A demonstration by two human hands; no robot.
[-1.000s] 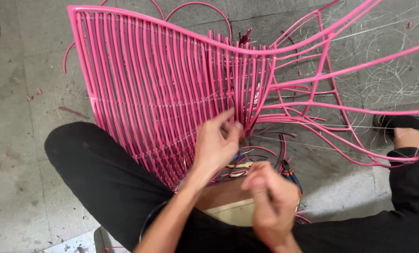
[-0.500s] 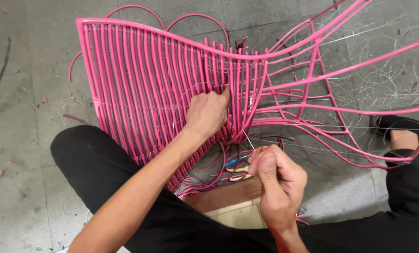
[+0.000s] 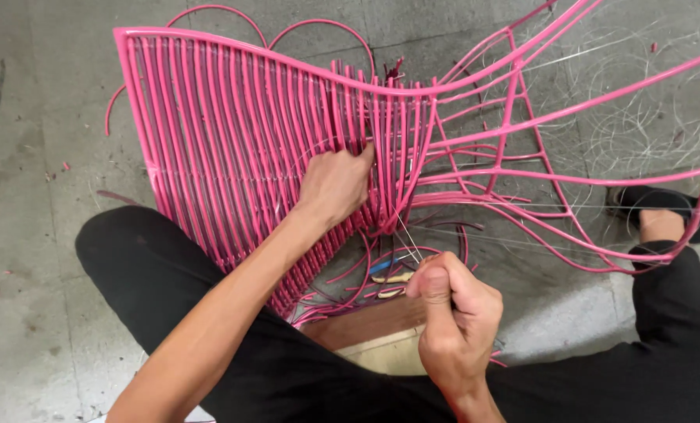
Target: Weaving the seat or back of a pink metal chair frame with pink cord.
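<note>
My left hand presses into the pink weave to steady it, while my right hand, fisted tight, pulls a thin wire taut.

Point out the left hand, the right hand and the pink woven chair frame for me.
left hand [image 3: 336, 182], head view, on the back of the hand against the woven strands.
right hand [image 3: 458, 307], head view, on the knuckles of the closed fist.
pink woven chair frame [image 3: 209, 133], head view, on the woven vertical strands.

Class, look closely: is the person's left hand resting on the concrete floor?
No, the left hand presses against the woven pink strands of the chair frame.
</note>
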